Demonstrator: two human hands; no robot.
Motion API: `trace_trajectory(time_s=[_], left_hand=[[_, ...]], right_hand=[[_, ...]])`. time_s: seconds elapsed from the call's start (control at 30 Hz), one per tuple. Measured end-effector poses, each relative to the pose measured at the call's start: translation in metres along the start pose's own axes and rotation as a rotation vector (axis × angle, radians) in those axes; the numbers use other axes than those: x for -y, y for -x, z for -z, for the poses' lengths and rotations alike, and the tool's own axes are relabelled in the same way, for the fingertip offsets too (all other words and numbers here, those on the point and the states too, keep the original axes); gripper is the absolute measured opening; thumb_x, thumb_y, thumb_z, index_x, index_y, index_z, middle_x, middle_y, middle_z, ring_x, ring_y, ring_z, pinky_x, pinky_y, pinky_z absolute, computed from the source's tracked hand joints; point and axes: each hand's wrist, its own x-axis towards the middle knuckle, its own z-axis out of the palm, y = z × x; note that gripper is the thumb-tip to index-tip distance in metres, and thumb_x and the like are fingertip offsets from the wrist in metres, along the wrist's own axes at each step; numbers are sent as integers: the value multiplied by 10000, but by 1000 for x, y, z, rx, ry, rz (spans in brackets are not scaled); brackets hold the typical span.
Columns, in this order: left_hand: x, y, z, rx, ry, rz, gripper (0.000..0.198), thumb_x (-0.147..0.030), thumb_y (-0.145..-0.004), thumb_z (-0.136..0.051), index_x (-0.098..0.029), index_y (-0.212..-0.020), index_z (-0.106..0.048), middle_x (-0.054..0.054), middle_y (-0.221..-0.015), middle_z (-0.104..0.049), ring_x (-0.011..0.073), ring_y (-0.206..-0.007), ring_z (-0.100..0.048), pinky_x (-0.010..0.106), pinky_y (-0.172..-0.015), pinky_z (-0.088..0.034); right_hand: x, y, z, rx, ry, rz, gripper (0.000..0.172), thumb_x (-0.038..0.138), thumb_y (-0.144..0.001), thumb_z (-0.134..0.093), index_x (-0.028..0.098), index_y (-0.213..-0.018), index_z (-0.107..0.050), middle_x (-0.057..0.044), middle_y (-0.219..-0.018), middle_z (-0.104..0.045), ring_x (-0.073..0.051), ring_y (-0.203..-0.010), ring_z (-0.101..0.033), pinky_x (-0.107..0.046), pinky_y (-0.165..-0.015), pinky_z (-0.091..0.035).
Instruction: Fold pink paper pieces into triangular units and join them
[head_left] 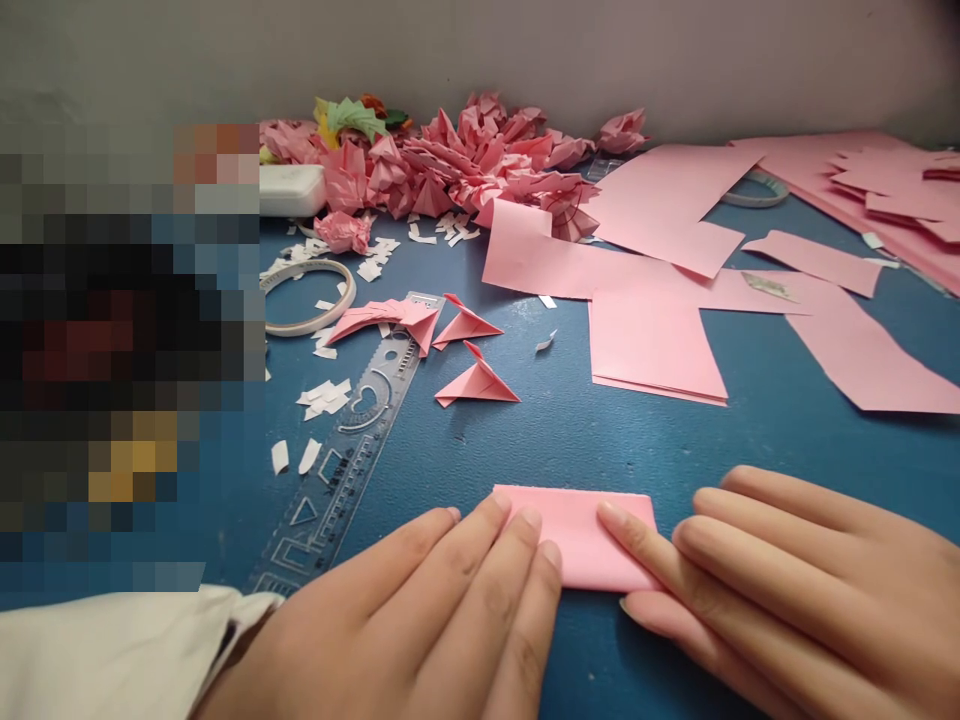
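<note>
Lower centre, the left hand [409,635], fingers slightly spread, pressed a smooth pink paper rectangle [589,545]; the right hand [814,590], forefinger outstretched, touched it! Upper centre, a crinkled heap [450,165] bristled.

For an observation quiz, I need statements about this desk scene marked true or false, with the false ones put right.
1. The left hand and the right hand both touch one pink rectangle of paper. True.
2. The ruler is solid black. False: the ruler is see-through.
3. White scraps lie on the blue table. True.
4. The two small pointed pink pieces lie left of the ruler in the picture. False: the pointed pieces lie to its right.
5. A pale green paper piece shows at the pink heap toward the back. True.
</note>
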Motion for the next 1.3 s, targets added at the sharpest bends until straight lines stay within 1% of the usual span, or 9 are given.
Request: trace_trajectory(time_s=[0.43,0.53,0.6,0.7,0.8,0.9,1.0,1.13,1.3], left_hand=[[1,3,3,-3,-21,-11,265,-164,-1063,-494,-176,-1160,-739,-2,-1234,-787,163,-1266,-661,305,-1241,-398],[0,0,3,72,-26,-25,253,-318,-1040,-577,-190,-1177,-747,48,-1224,-789,236,-1259,-686,350,-1158,-510],[-1,-3,3,121,-30,-15,345,-450,-1018,-605,-188,-1192,-746,89,-1207,-790,290,-1246,-697,388,-1091,-570],[-2,-9,3,160,-29,-2,461,-558,-996,-600,-181,-1225,-734,117,-1205,-786,319,-1234,-703,420,-1065,-590],[-2,-13,3,163,-24,-3,513,-598,-986,-592,-176,-1245,-725,125,-1204,-784,326,-1228,-705,431,-1064,-591],[-2,-15,4,164,-26,-6,532,-608,-979,-596,-172,-1255,-721,129,-1202,-784,331,-1223,-707,439,-1063,-591],[-2,-15,3,165,-30,-4,537,-604,-975,-606,-166,-1266,-719,132,-1203,-784,335,-1218,-710,446,-1062,-590],[-2,-10,3,168,-38,-2,516,-570,-977,-632,-160,-1278,-718,131,-1204,-786,336,-1204,-718,449,-1055,-591],[-2,-1,2,110,-74,-59,318,-368,-1011,-642,-149,-1215,-750,72,-1188,-805,268,-1183,-730,354,-976,-597]], right_hand=[[0,-3,2,34,-38,-11,291,10,-982,-553,194,-757,-559,2,-771,-506,-175,-692,-431,-388,-665,-326],[-1,-3,0,24,-25,3,281,21,-988,-553,192,-766,-572,9,-760,-503,-170,-674,-431,-388,-656,-323],[-1,-4,-1,20,-25,4,269,25,-994,-550,189,-785,-585,11,-758,-509,-168,-668,-442,-389,-654,-328],[1,-5,0,0,-37,-21,260,39,-1013,-541,187,-806,-591,10,-757,-528,-165,-671,-468,-390,-664,-355],[1,-5,2,16,-21,-35,213,156,-1075,-507,179,-901,-628,5,-753,-556,-172,-671,-492,-395,-669,-380],[2,-4,4,-6,38,-9,276,285,-1129,-420,176,-1072,-668,5,-782,-590,-182,-728,-515,-399,-771,-421],[2,-5,4,-51,23,54,299,251,-1134,-411,205,-1134,-707,20,-843,-598,-158,-800,-520,-358,-906,-427],[1,-10,4,-52,35,94,330,150,-1117,-416,196,-1184,-736,12,-867,-584,-147,-818,-513,-354,-886,-433],[-2,-6,3,-7,-30,99,324,212,-1130,-402,201,-1101,-724,33,-813,-594,-135,-753,-525,-347,-853,-420]])
